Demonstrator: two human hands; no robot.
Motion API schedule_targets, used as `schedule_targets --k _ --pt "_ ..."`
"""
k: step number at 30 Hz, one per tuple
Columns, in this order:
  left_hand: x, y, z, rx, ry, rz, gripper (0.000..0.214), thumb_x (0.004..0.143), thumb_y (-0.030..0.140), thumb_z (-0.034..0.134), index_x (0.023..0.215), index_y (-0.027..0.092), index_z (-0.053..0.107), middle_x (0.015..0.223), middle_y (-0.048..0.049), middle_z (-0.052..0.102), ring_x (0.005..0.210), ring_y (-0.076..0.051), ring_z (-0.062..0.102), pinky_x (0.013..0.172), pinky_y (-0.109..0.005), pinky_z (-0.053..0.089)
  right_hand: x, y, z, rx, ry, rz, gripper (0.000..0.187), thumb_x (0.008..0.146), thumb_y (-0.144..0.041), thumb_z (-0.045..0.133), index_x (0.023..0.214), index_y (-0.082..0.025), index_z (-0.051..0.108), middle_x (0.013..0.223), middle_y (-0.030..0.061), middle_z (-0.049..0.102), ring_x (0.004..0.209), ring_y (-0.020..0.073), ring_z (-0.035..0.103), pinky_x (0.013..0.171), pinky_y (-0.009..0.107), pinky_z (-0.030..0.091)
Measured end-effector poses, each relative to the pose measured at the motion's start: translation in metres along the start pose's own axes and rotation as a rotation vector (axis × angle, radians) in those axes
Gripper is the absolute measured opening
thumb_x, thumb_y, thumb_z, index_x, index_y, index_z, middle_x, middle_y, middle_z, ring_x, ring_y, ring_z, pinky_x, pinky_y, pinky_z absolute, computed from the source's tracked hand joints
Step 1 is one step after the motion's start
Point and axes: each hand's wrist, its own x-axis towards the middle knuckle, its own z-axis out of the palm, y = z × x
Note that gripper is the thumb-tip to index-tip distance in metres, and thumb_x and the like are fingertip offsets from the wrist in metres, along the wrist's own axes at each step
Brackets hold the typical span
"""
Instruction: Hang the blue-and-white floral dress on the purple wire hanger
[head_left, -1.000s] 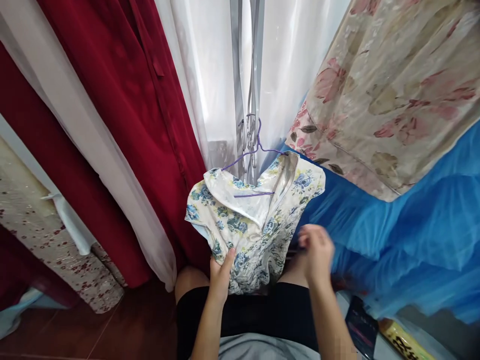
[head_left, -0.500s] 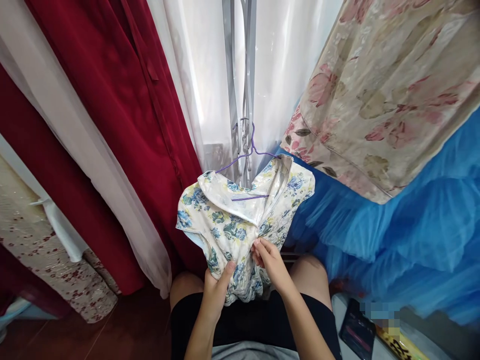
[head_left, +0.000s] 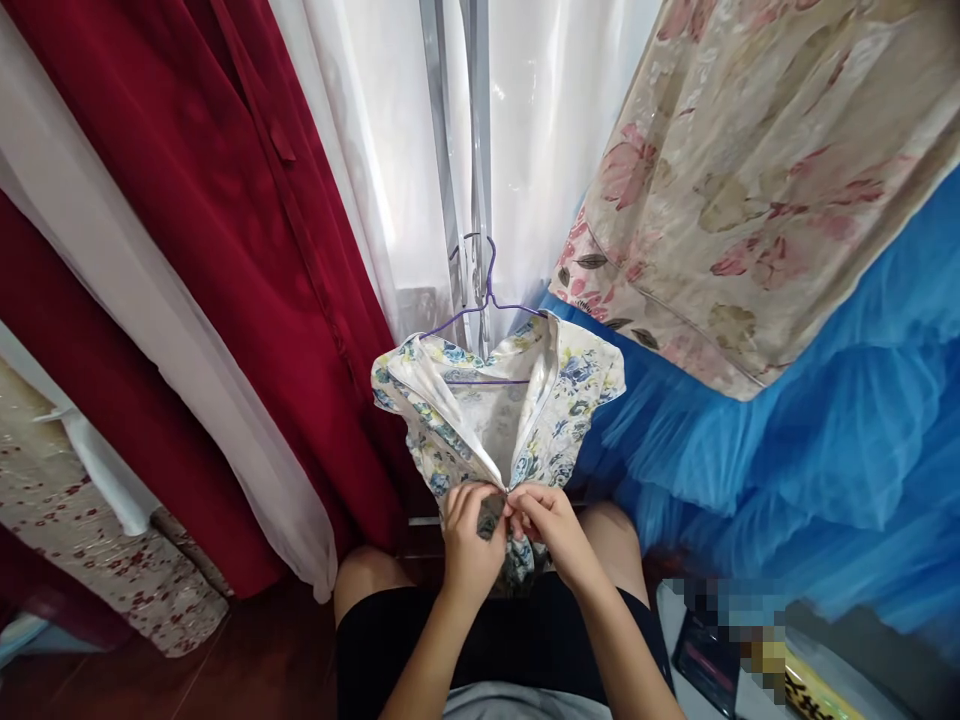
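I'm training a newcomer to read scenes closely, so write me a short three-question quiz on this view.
1. What is the blue-flowered garment hanging on?
2. True or false: the left grip and the right grip are close together at the lower end of the garment's opening.
3. The ruffled fabric below the pink-flowered cloth is: A) red, B) blue, C) green.

Key: 1. A purple hanger; 2. True; 3. B.
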Motion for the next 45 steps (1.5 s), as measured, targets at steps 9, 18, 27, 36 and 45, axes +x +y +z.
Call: schedule_targets --k 9,18,27,36,45 --pt "0.026 0.011 0.024 0.23 -0.246 0.173 0.009 0.086 0.014 0.056 0.08 0.019 0.06 0.078 -0.0049 0.064 0.085 -0.023 0.062 0.082 -0.035 0.043 0.03 -0.058 -0.016 0.003 0.062 -0.061 0.028 0.075 -0.041 0.068 0.067 -0.014 0.073 0.041 -0.0004 0.055 0.038 0.0069 0.029 0.043 0.024 0.015" --pt "0.03 0.036 -0.002 0.537 -0.623 0.119 0.028 0.081 0.007 0.052 0.102 0.015 0.068 0.096 -0.0143 0.072 0.102 -0.031 0.065 0.093 -0.044 0.044 0.114 -0.179 0.008 0.078 0.004 -0.313 0.02 0.073 -0.03 0.067 0.069 -0.011 0.071 0.046 -0.0009 0.056 0.038 0.0044 0.027 0.04 0.023 0.015" --pt "0.128 0.056 -0.057 0.021 -0.037 0.176 0.025 0.102 0.03 0.052 0.123 0.021 0.061 0.073 0.0021 0.059 0.067 -0.015 0.056 0.069 -0.028 0.044 0.083 -0.16 -0.003 -0.118 0.006 -0.363 0.023 0.08 -0.035 0.064 0.068 -0.015 0.068 0.045 -0.002 0.055 0.041 0.0075 0.038 0.043 0.022 0.021" --pt "0.201 0.108 -0.058 0.099 0.054 0.564 0.021 0.104 0.026 0.051 0.096 0.019 0.068 0.089 -0.0041 0.069 0.086 -0.018 0.063 0.078 -0.03 0.046 0.096 -0.151 -0.001 -0.069 0.011 -0.476 0.024 0.078 -0.036 0.067 0.065 -0.016 0.068 0.045 -0.0061 0.044 0.044 0.0077 0.032 0.047 0.025 0.022" --pt "0.23 0.033 -0.124 -0.454 0.597 0.047 0.015 0.092 0.031 0.065 0.088 0.016 0.067 0.079 -0.0005 0.065 0.076 -0.013 0.062 0.073 -0.023 0.048 0.087 -0.09 -0.001 -0.116 0.06 -0.354 0.027 0.074 -0.034 0.061 0.054 -0.017 0.062 0.043 -0.0056 0.042 0.042 0.008 0.031 0.047 0.025 0.021"
